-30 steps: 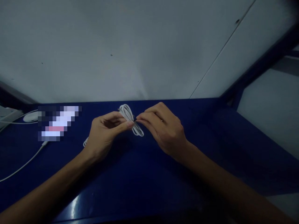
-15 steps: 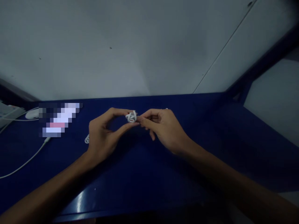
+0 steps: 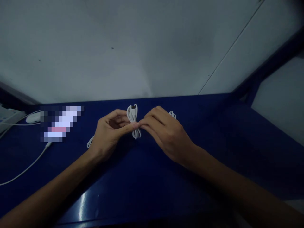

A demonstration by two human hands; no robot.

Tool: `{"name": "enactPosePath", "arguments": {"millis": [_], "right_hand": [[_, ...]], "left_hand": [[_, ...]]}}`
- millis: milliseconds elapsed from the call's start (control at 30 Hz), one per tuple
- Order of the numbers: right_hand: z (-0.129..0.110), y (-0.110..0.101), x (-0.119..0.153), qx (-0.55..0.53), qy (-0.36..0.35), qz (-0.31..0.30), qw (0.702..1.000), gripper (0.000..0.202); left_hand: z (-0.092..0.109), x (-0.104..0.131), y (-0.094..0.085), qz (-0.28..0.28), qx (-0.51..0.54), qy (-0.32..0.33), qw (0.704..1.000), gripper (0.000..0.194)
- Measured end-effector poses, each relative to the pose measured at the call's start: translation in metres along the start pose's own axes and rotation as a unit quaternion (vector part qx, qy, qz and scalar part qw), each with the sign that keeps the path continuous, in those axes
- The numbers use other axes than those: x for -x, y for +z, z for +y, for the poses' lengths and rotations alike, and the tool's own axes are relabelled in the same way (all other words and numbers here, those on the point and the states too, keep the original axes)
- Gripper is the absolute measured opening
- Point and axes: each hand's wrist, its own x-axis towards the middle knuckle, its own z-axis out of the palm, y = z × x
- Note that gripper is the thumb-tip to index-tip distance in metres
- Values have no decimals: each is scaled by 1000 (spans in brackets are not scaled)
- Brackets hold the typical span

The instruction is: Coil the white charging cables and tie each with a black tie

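A white cable bundle (image 3: 132, 114) with a plug at its top stands upright between my hands, its loops pinched in at the middle. My left hand (image 3: 108, 133) holds it between thumb and fingers from the left. At the bundle's middle, the fingertips of my right hand (image 3: 166, 133) are pressed together; what they pinch is too small to make out. More white cable loops (image 3: 90, 142) lie beside my left wrist. Behind my right hand another white coiled cable (image 3: 172, 114) shows in part.
The blue table (image 3: 133, 186) runs up to a pale wall (image 3: 95, 57). At the left lie a blurred-out device with a lit screen (image 3: 64, 120), a white cable (image 3: 30, 167) leading from it, and a white rounded object (image 3: 32, 118).
The bundle has turned from end-on to upright, so its plug and lower loops now show. My right hand has rolled over, with its knuckles up. More of the coil behind it is visible.
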Motion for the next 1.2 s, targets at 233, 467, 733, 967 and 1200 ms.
{"name": "enactPosePath", "arguments": {"millis": [233, 467, 733, 967, 1200], "right_hand": [[0, 0, -4, -234, 133, 119, 956, 9], [-4, 1, -4, -477, 328, 75, 812, 20], [-6, 5, -4, -470, 372, 80, 796, 23], [-14, 2, -4, -316, 302, 89, 895, 12], [-16, -1, -5, -162, 200, 79, 963, 20]], "left_hand": [[3, 0, -6, -81, 81, -112, 987, 11], [7, 6, -5, -120, 85, -125, 981, 12], [5, 4, 2, -101, 53, -95, 989, 21], [1, 4, 5, -61, 88, -83, 991, 22], [0, 3, 4, -48, 101, -82, 990, 17]]}}
